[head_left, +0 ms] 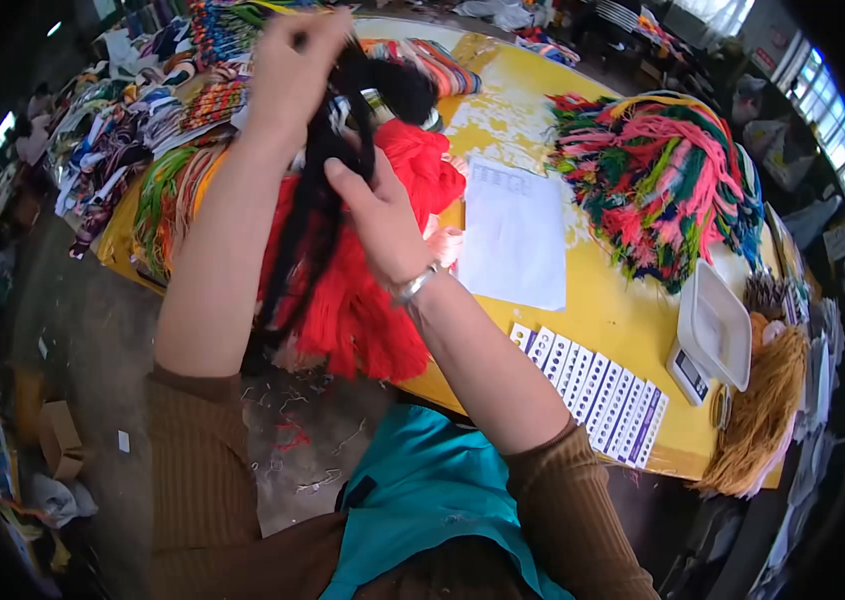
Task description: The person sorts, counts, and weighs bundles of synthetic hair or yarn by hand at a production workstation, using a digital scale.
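Head view, angled down over a yellow table (623, 320). For writing, first a white paper sheet (513, 240), flat on the tabletop, with a small printed grid near its far end, too fine to read. Nearer the table's close edge, white hole-punched cards (593, 395) in a row, marked with purple bands, with any lettering likewise illegible. To the right of these, a digital scale (688, 375) under a pale plastic tray (715, 330), display figures impossible to make out. Up on the far right, a red sign (764, 60), also unreadable.

Between the two hands, over the table's left part, a black yarn hank (305, 230). Raised near the top, the left hand (303, 75), fingers curled closed around the hank's upper end, fingertips blurred. Lower down, the right hand (383, 215), with a silver bracelet (417, 285) at the wrist: thumb pressed along the near side of the hank, other fingers bent in behind, closed on it. Below that grip, loose black strands hanging down in front of red yarn hanks (368, 310). Cannot tell how tightly held in either. Well apart to the right, a heap of multicoloured yarn (658, 180).
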`<action>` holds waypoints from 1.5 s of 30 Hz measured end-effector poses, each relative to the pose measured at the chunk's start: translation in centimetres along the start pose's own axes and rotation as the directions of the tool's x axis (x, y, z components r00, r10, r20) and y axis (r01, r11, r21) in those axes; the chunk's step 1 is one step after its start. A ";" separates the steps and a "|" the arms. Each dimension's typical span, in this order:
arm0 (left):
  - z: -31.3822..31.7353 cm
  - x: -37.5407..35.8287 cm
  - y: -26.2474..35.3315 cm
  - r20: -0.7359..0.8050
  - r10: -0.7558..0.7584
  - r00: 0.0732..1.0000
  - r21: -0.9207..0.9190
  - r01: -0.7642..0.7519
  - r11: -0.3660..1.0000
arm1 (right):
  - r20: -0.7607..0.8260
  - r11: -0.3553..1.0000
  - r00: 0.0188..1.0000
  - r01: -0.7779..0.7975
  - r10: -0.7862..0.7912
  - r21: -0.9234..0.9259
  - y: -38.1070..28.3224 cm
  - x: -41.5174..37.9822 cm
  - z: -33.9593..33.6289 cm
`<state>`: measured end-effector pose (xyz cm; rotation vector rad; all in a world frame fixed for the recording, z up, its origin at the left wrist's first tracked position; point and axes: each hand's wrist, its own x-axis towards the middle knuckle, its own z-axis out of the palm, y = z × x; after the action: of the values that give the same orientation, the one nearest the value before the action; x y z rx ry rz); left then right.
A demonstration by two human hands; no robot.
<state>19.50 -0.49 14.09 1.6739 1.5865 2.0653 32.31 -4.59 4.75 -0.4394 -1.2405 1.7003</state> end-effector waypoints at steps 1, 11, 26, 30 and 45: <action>0.8 -1.3 -2.0 0.242 -0.255 0.936 -0.081 0.281 0.956 | -0.079 0.996 0.997 0.013 -0.020 -0.091 1.5 0.8 -1.3; -3.7 -4.1 -6.5 0.256 -0.450 0.856 -0.084 0.483 0.872 | -0.219 0.942 0.975 -0.107 0.037 -0.318 5.7 -2.3 -7.6; -2.6 -4.3 -0.5 0.673 -0.189 0.715 -0.349 0.532 0.772 | -0.202 0.950 0.979 -0.049 -0.015 -0.307 1.1 3.2 -4.9; -4.2 -3.4 -4.4 0.436 -0.375 0.818 -0.101 0.458 0.883 | -0.390 1.000 0.921 0.013 -0.002 0.026 0.5 5.0 -4.7; -4.3 -4.0 -0.7 0.567 -0.306 0.765 -0.133 0.452 0.882 | 0.153 0.830 0.947 0.320 -0.281 -0.457 0.1 5.7 -6.0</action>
<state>17.59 -5.34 11.27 1.4868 1.2631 1.3701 33.86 3.41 3.46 -0.4383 -1.7008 1.1429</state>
